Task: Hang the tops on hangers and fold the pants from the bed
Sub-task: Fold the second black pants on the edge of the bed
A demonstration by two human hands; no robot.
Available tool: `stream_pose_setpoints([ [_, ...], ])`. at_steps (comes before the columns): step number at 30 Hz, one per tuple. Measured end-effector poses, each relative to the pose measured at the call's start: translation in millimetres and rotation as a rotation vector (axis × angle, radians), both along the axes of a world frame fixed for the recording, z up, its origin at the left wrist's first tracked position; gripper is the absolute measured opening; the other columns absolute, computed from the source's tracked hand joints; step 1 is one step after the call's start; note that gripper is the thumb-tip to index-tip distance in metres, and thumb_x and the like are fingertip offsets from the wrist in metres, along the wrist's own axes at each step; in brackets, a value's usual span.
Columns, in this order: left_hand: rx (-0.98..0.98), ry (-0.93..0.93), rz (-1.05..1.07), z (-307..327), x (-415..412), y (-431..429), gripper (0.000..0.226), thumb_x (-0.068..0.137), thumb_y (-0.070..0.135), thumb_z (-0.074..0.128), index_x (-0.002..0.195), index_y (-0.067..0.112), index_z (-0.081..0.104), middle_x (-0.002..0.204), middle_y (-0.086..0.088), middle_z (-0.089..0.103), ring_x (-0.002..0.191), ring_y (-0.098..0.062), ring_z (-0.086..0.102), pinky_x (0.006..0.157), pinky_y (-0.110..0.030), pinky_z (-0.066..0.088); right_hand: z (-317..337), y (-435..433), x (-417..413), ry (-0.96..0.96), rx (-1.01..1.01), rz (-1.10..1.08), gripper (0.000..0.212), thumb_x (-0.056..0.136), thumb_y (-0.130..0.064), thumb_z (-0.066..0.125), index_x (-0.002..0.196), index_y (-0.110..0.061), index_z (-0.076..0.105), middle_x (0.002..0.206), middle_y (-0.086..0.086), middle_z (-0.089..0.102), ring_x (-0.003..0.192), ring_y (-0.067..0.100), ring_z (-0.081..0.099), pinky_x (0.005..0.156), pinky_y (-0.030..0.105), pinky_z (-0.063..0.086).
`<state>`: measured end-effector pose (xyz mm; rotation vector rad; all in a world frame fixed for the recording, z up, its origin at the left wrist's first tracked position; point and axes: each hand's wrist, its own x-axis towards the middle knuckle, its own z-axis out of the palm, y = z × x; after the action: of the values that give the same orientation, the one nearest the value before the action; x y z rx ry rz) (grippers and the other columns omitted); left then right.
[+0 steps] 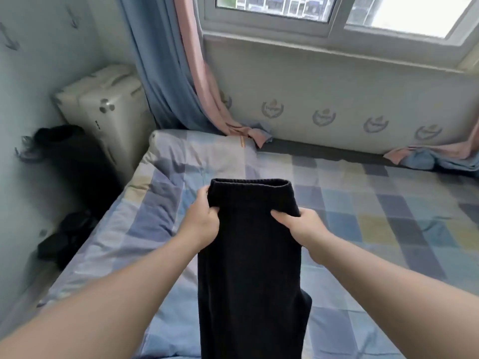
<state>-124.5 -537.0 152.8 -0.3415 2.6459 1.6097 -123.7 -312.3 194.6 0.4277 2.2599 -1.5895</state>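
The pants-folding step is judged to be in hand. The black pants (248,242) are being held over the checked bed (363,203), waistband at 12 o'clock, legs trailing toward 6 o'clock. Their 9 o'clock edge is being gripped by the left hand (201,218), their 3 o'clock edge by the right hand (298,226). A crosswise fold is judged to be called for next. The fabric is being seen as dark, ribbed and apparently doubled lengthwise.

Black pants (248,255), seemingly doubled lengthwise, stretch waistband-far along the checked bed (375,216).
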Motion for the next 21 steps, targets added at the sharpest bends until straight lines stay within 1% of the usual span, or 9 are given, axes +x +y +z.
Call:
stream_pose_setpoints([
  [2,-0.009,-0.021,0.051,-48,-37,-5,0.046,0.104,0.019,0.039,0.148,0.030,0.032,0.115,0.018,0.058,0.090,0.001,0.054,0.069,-0.014,0.037,-48,-14,-40,0.005,0.011,-0.028,0.021,0.090,-0.039,0.073,0.097,-0.019,0.070,0.090,-0.003,0.074,0.080,0.016,0.070,0.059,0.024,0.050],
  [3,-0.006,-0.027,0.068,-69,-54,-7,0.046,0.105,0.022,0.037,0.149,0.029,0.031,0.124,0.012,0.058,0.096,-0.002,0.055,0.074,-0.018,0.040,-69,-21,-59,0.020,0.026,-0.043,0.024,0.091,-0.041,0.071,0.097,-0.017,0.067,0.091,-0.002,0.072,0.079,0.015,0.068,0.057,0.024,0.047],
  [5,-0.037,-0.056,0.098,-110,-84,-12,0.049,0.107,0.031,0.034,0.155,0.026,0.024,0.148,-0.001,0.047,0.126,-0.020,0.051,0.099,-0.032,0.041,-111,-31,-92,0.055,0.110,-0.074,0.036,0.096,-0.045,0.062,0.112,-0.014,0.057,0.109,0.003,0.065,0.086,0.015,0.062,0.063,0.026,0.044],
  [7,-0.169,-0.139,0.125,-153,-95,-13,0.055,0.107,0.042,0.031,0.157,0.025,0.020,0.159,-0.004,0.034,0.144,-0.028,0.032,0.114,-0.044,0.028,-158,-37,-109,0.059,0.231,-0.089,0.056,0.099,-0.049,0.052,0.143,-0.017,0.038,0.142,0.007,0.048,0.119,0.026,0.054,0.090,0.035,0.045],
  [8,-0.236,-0.182,0.107,-175,-90,-11,0.057,0.106,0.045,0.030,0.158,0.023,0.020,0.161,-0.005,0.030,0.147,-0.029,0.027,0.117,-0.045,0.024,-183,-39,-108,0.038,0.288,-0.082,0.065,0.100,-0.050,0.049,0.152,-0.018,0.028,0.153,0.006,0.038,0.134,0.031,0.044,0.105,0.042,0.039],
  [10,-0.315,-0.252,0.014,-216,-59,-5,0.059,0.105,0.048,0.031,0.157,0.023,0.022,0.164,-0.003,0.025,0.149,-0.029,0.019,0.120,-0.045,0.019,-231,-41,-84,-0.036,0.321,-0.032,0.071,0.100,-0.052,0.046,0.157,-0.021,0.018,0.161,0.005,0.028,0.146,0.034,0.029,0.118,0.049,0.027],
  [13,-0.330,-0.314,-0.073,-259,7,7,0.059,0.103,0.050,0.033,0.158,0.029,0.022,0.167,0.002,0.015,0.152,-0.022,0.008,0.122,-0.044,0.014,-281,-36,-22,-0.143,0.289,0.054,0.073,0.099,-0.055,0.044,0.159,-0.028,0.013,0.166,-0.002,0.019,0.151,0.027,0.020,0.121,0.051,0.021],
  [17,-0.298,-0.342,-0.037,-280,88,27,0.058,0.103,0.048,0.037,0.156,0.030,0.024,0.167,0.006,0.011,0.152,-0.015,0.003,0.122,-0.043,0.014,-307,-14,51,-0.190,0.303,0.110,0.070,0.099,-0.054,0.045,0.159,-0.032,0.015,0.165,-0.008,0.018,0.152,0.020,0.019,0.122,0.049,0.021],
  [21,-0.238,-0.363,-0.007,-279,166,53,0.059,0.103,0.044,0.042,0.157,0.028,0.024,0.167,0.006,0.014,0.151,-0.013,0.007,0.122,-0.039,0.014,-306,15,109,-0.229,0.234,0.123,0.069,0.101,-0.049,0.047,0.159,-0.028,0.018,0.165,-0.009,0.020,0.151,0.018,0.022,0.121,0.047,0.024],
])
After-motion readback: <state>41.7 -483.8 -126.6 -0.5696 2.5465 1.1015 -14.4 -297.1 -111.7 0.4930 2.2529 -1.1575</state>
